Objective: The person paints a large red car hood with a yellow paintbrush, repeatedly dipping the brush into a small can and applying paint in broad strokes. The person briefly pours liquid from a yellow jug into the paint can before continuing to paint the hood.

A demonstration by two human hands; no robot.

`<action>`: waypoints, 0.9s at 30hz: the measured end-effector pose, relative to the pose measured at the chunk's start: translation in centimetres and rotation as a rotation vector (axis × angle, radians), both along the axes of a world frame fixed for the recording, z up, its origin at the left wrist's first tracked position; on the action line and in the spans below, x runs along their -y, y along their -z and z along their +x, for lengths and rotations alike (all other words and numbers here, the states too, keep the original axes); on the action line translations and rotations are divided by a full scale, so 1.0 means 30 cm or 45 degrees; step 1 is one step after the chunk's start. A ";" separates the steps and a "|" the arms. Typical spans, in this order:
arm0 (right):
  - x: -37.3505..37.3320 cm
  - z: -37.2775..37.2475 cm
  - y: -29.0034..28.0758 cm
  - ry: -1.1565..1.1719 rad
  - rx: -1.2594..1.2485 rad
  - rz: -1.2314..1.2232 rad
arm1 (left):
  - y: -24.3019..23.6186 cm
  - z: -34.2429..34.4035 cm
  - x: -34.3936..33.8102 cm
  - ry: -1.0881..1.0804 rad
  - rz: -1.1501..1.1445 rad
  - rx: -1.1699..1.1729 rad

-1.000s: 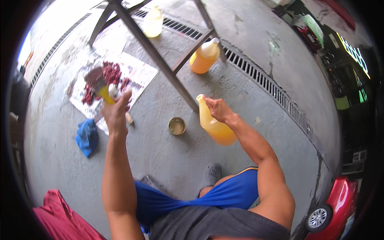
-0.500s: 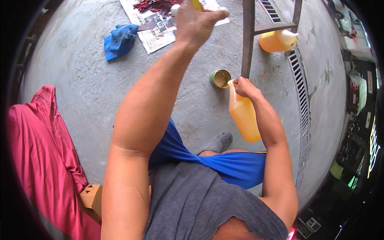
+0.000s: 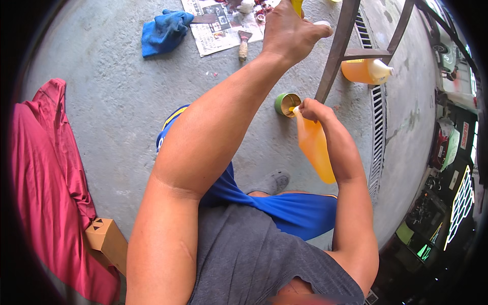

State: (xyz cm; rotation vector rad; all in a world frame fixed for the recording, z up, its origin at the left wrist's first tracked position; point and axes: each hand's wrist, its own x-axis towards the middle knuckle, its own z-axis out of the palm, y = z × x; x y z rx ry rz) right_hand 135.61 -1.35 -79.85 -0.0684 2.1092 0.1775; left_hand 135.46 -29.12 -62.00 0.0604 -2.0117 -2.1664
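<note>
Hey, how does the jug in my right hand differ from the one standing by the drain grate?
The held jug is tipped, its mouth at the green can; the standing jug is upright. The right hand grips the held jug, while no hand touches the standing jug. Yellow liquid pours from the held jug; the standing jug's liquid sits below its pale top. Both are translucent jugs of yellow-orange liquid.

Soft, even light washes a grey floor (image 3: 127,127), leaving faint shadows, while a white light fixture (image 3: 460,203) glares from the dim right side; fisheye distortion curves edges toward a black rim.
</note>
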 end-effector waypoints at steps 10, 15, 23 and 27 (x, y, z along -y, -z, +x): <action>0.037 -0.038 0.009 -0.006 0.033 0.065 | -0.004 0.000 0.003 -0.045 0.015 -0.031; 0.086 0.026 -0.139 0.023 0.010 0.021 | -0.004 0.001 0.003 -0.049 0.051 0.014; 0.208 0.135 -0.355 0.269 -0.046 -0.090 | 0.017 -0.008 0.031 0.030 0.055 0.070; 0.256 0.158 -0.422 0.412 -0.082 -0.183 | 0.016 -0.017 0.021 -0.064 0.080 -0.030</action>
